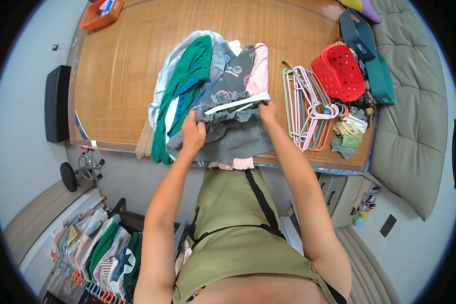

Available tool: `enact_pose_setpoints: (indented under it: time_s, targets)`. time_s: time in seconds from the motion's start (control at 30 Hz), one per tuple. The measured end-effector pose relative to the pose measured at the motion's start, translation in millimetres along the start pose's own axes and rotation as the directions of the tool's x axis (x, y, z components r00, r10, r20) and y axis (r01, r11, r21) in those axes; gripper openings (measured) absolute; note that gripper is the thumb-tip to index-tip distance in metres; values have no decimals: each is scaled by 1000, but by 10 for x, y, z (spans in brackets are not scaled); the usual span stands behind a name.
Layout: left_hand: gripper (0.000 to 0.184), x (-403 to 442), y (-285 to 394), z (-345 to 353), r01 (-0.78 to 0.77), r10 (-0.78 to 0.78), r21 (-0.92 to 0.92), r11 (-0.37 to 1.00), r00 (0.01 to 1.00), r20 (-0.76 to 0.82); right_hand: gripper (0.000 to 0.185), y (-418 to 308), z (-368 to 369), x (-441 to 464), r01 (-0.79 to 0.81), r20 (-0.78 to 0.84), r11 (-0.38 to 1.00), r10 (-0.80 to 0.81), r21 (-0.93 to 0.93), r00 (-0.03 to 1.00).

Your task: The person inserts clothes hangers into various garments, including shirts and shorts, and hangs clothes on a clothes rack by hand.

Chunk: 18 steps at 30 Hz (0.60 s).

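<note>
A grey garment with a gathered elastic waist (238, 142) spreads between my hands over a clothes pile. My left hand (193, 133) is closed on the left end of its waist. At the right end, my right hand (268, 112) pinches the waist beside a white strip (238, 103), which may be a hanger bar or a band; I cannot tell. Beneath and behind lie a dark grey printed garment (235, 73), a pink garment (259, 68) and green trousers with a blue and white stripe (190, 76).
Several plastic hangers (309, 109) lie right of the pile, near a red basket (338, 72), teal bins (380, 78) and small folded clothes (350, 129). An orange basket (101, 15) sits at the far left corner. Clothes on hangers (99, 248) hang at lower left.
</note>
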<state>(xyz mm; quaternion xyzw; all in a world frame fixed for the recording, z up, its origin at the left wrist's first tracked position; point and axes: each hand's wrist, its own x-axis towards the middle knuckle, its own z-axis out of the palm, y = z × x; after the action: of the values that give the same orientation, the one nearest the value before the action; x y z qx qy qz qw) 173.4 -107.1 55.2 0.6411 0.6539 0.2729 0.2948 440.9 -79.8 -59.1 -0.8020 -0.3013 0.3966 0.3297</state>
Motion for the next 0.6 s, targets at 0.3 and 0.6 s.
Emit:
enact_pose_setpoints:
  time_s: [0.3,0.6]
  targets:
    - [11,113,102,-216,-185,202,223,957,978,-56,16,-571,-577,-94,309,-64,924,-331,-226,942]
    - [12,288,149,-220,-111,200,355,928,953,-226,13,-821,-814,-344,635,193,665,-615,-394,764]
